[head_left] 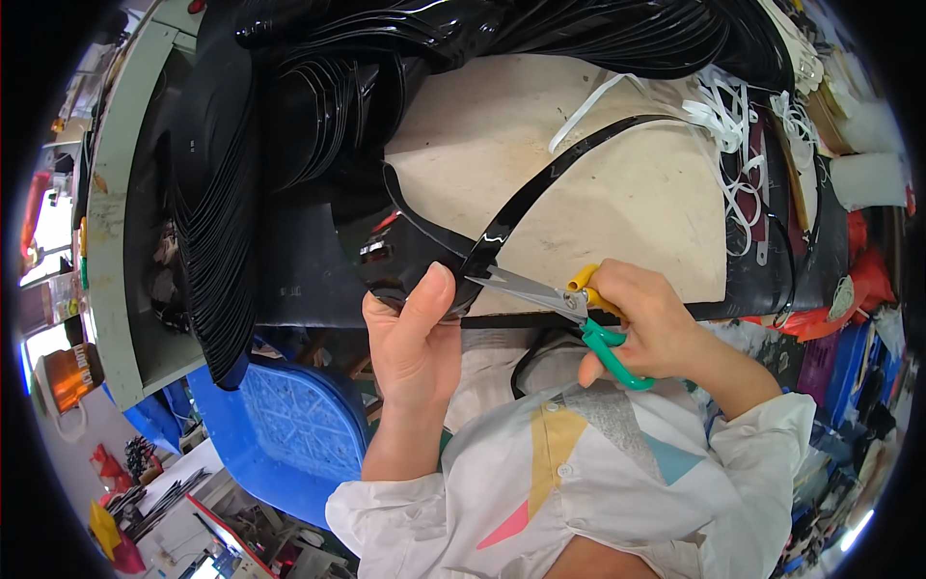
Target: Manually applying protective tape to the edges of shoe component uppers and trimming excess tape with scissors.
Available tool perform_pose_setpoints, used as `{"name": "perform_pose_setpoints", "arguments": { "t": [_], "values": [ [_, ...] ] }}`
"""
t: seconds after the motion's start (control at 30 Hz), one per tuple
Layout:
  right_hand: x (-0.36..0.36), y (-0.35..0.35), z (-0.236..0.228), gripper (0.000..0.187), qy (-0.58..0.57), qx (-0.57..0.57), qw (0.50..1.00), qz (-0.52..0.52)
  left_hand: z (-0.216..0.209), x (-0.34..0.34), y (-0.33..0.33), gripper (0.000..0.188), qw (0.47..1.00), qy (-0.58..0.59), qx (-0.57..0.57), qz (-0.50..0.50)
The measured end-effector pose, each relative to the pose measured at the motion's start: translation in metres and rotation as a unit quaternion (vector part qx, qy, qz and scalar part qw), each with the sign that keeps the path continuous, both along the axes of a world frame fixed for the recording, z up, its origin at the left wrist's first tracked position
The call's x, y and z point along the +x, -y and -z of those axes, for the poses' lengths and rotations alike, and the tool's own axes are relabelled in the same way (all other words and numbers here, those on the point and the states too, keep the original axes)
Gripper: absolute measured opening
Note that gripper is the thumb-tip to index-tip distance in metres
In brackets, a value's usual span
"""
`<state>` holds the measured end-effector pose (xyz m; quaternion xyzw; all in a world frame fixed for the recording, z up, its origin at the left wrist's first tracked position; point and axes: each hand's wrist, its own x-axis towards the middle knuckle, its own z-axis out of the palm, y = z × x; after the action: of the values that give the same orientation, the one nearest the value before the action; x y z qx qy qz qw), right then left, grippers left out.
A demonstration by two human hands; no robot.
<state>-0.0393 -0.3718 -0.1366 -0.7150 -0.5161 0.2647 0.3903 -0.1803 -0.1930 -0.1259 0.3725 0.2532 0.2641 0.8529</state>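
Note:
My left hand (413, 338) grips a curved, glossy black sheet piece (371, 236) at its lower edge, thumb on top. From that spot a long shiny black strip (550, 174) arcs up and to the right over the pale board. My right hand (648, 311) is closed round scissors (540, 291) with one yellow and one green handle. The blades are parted, and their tips lie at the lower end of the strip, beside my left thumb. Whether they touch the material, I cannot tell.
Stacks of glossy black pieces (217, 232) lie along the table's left and far side. The pale board (598, 222) covers the middle. White tapes (728, 121) are bunched at its right. Below the table's left part sits a blue plastic basin (289, 415).

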Motion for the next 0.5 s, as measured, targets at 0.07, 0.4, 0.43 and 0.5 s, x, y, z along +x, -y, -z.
{"name": "perform_pose_setpoints", "arguments": {
  "t": [0.07,0.4,0.43,0.5],
  "values": [
    [-0.002,-0.002,0.002,0.061,0.024,0.022,0.999,0.012,0.001,0.000,0.001,0.028,1.000,0.003,0.001,-0.008],
    [-0.005,-0.012,0.012,0.058,0.048,0.052,0.997,0.033,-0.014,0.010,0.007,0.016,0.998,0.002,-0.045,-0.049],
    [-0.007,-0.008,0.013,0.057,0.045,0.038,0.998,0.038,-0.012,0.011,0.008,0.016,0.997,-0.006,-0.046,-0.067],
    [-0.006,-0.005,0.015,0.057,0.035,0.031,0.998,0.034,-0.019,0.006,0.007,0.021,0.996,-0.060,0.038,-0.053]
  ]
}}
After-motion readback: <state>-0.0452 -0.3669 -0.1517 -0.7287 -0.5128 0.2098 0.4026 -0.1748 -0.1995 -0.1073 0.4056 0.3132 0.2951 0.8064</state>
